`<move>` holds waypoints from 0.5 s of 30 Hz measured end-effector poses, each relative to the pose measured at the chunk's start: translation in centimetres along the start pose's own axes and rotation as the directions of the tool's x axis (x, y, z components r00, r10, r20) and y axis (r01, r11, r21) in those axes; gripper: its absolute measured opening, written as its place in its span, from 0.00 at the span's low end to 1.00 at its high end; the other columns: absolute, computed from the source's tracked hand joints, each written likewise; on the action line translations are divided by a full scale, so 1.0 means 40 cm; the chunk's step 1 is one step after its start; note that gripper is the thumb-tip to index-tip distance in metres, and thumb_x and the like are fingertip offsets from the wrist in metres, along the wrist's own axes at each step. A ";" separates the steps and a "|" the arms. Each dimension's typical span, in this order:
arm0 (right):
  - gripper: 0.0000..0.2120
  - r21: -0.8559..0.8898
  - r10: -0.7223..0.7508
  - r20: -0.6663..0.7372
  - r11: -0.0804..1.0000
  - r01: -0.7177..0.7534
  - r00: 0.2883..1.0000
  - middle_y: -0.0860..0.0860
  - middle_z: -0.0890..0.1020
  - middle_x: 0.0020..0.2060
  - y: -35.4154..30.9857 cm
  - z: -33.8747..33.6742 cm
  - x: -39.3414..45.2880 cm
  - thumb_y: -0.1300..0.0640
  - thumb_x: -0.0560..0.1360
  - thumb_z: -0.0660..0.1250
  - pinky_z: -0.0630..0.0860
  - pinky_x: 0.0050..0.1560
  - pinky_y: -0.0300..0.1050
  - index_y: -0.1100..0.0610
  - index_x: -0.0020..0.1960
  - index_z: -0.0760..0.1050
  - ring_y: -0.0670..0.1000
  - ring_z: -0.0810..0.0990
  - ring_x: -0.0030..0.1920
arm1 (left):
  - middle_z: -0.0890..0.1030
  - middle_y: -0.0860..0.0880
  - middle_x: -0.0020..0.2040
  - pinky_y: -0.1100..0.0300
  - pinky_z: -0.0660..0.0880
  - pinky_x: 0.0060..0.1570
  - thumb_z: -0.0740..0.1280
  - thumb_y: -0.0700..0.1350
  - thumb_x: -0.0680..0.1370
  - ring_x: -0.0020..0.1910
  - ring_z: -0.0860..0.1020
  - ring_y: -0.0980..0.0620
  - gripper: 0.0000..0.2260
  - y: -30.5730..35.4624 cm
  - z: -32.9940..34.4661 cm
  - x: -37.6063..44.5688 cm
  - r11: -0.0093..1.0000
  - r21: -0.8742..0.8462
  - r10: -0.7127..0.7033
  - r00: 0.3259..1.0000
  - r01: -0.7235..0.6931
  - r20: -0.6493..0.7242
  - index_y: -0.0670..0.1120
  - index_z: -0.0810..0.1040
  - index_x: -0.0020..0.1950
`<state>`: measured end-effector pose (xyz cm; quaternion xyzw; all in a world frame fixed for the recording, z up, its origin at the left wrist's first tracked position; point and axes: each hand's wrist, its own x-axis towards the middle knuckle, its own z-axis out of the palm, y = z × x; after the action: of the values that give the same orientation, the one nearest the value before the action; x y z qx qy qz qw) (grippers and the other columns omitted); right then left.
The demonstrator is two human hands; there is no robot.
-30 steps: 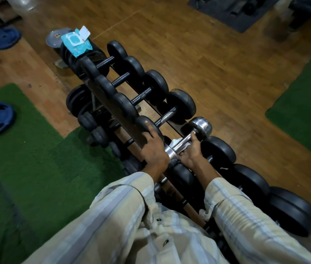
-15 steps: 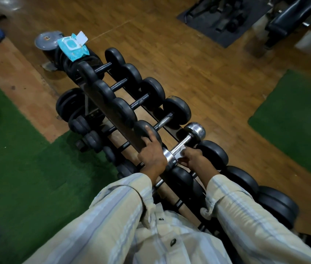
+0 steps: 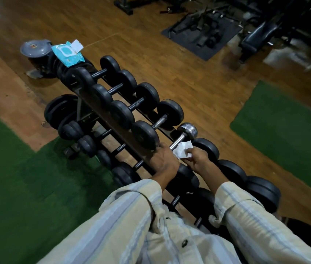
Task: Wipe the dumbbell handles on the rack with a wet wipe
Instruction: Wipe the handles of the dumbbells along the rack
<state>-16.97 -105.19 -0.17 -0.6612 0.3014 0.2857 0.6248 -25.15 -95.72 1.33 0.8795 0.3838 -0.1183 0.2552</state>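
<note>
Item, chrome dumbbell on the rack: my right hand has lifted off its handle, pinching the wet wipe just beside it, left hand clasped over the near end; I judge this handle done.

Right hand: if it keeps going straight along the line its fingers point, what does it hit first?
Probably the chrome dumbbell's handle. The right hand pinches the wet wipe and points up-left toward that bar, with the wipe leading. Depth is unclear from one view; the wipe may already touch the bar.
</note>
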 end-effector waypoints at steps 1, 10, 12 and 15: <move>0.14 0.019 -0.006 -0.008 1.000 0.006 1.000 0.66 0.80 0.57 0.002 -0.007 -0.009 0.70 0.77 0.66 0.85 0.40 0.55 0.63 0.61 0.76 0.65 0.82 0.52 | 0.78 0.43 0.63 0.50 0.79 0.51 0.72 0.48 0.76 0.57 0.82 0.42 0.30 -0.001 0.008 -0.008 1.000 0.000 0.003 1.000 -0.003 -0.005 0.42 0.65 0.73; 0.16 0.088 -0.050 -0.085 0.994 0.058 0.995 0.64 0.78 0.58 0.041 -0.088 -0.073 0.70 0.79 0.64 0.81 0.44 0.53 0.63 0.66 0.74 0.57 0.79 0.36 | 0.81 0.46 0.58 0.54 0.76 0.48 0.75 0.47 0.75 0.56 0.81 0.44 0.13 -0.026 0.015 -0.095 0.992 -0.015 0.129 0.982 -0.128 0.136 0.49 0.78 0.57; 0.15 0.099 -0.052 -0.100 0.993 0.062 0.994 0.64 0.77 0.56 0.040 -0.102 -0.089 0.70 0.79 0.64 0.82 0.44 0.55 0.64 0.65 0.74 0.58 0.79 0.37 | 0.80 0.46 0.57 0.55 0.76 0.47 0.76 0.48 0.74 0.57 0.81 0.43 0.15 -0.024 0.009 -0.110 0.989 -0.027 0.148 0.978 -0.145 0.146 0.48 0.77 0.57; 0.14 0.102 -0.046 -0.133 0.993 0.059 0.990 0.64 0.74 0.57 0.035 -0.118 -0.109 0.71 0.77 0.66 0.81 0.47 0.60 0.64 0.61 0.72 0.64 0.81 0.45 | 0.80 0.46 0.58 0.55 0.73 0.44 0.75 0.49 0.75 0.56 0.81 0.44 0.13 -0.025 0.008 -0.121 0.988 -0.035 0.156 0.979 -0.153 0.132 0.49 0.76 0.55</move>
<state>-20.87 -109.76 2.49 -0.6523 0.3386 0.2091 0.6451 -29.16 -98.28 2.67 0.8936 0.2977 -0.1522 0.2996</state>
